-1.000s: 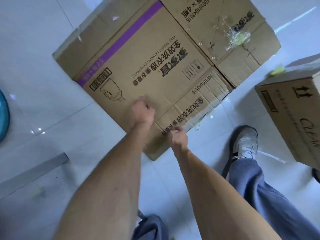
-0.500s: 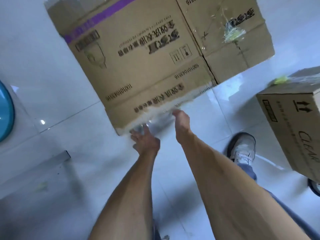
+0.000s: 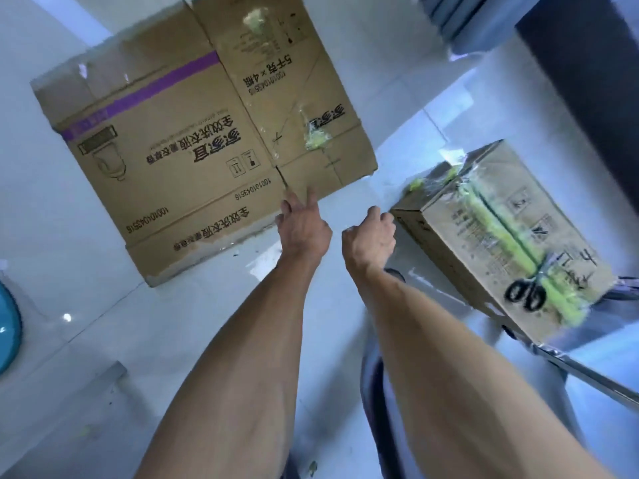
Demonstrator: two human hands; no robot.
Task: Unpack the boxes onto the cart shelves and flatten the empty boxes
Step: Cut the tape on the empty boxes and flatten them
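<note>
A flattened cardboard box (image 3: 179,146) with a purple stripe and dark print lies on the pale tiled floor, filling the upper left. My left hand (image 3: 303,224) is at its near right edge, fingers straight and spread, fingertips touching the cardboard. My right hand (image 3: 371,238) hovers just right of it with loosely curled fingers, holding nothing, close to the corner of a sealed cardboard box (image 3: 501,236). That box is closed with yellow-green tape, and black-handled scissors (image 3: 527,292) lie on its top.
A metal cart rail (image 3: 587,373) runs under the sealed box at the right. A teal round object (image 3: 8,331) sits at the left edge. A grey strip (image 3: 58,385) lies on the floor at lower left. Stacked grey items (image 3: 460,19) are at the top right.
The flat box went from being lifted by its near edge to lying on the floor. Both hands let go and moved right. The view swung right, showing more of the sealed box.
</note>
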